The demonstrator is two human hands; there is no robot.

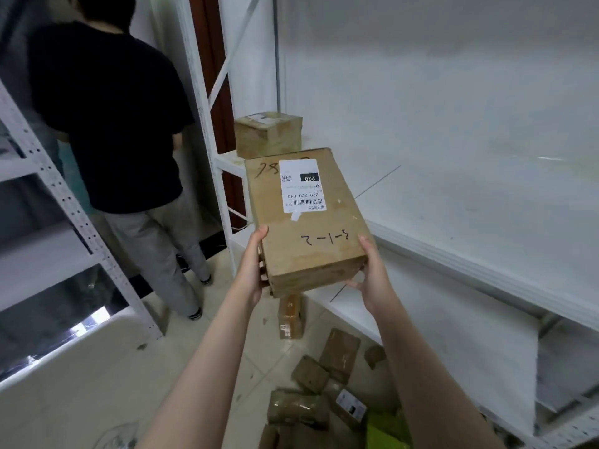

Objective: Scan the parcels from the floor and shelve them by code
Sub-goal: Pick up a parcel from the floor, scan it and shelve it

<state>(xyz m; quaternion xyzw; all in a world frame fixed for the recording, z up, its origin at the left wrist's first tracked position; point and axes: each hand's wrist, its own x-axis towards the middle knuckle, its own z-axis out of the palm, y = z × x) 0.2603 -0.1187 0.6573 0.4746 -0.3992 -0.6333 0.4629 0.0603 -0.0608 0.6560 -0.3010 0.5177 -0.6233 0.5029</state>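
Left hand (252, 267) and right hand (372, 277) grip the parcel (324, 228).

The white shelf (453, 222) carries one small box (267, 136) beyond the fingers (363, 241); brown parcels (308, 406) lie on the floor (97, 400) below them.

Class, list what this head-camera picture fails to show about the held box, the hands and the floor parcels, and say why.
- Label on the held box, head view: small print and barcode too small to read.
- Left hand and right hand: fingers under the box, hidden by it.
- Floor parcels: pile cut off by the bottom edge; labels blurred.
- Other person: what they handle is hidden by their body.
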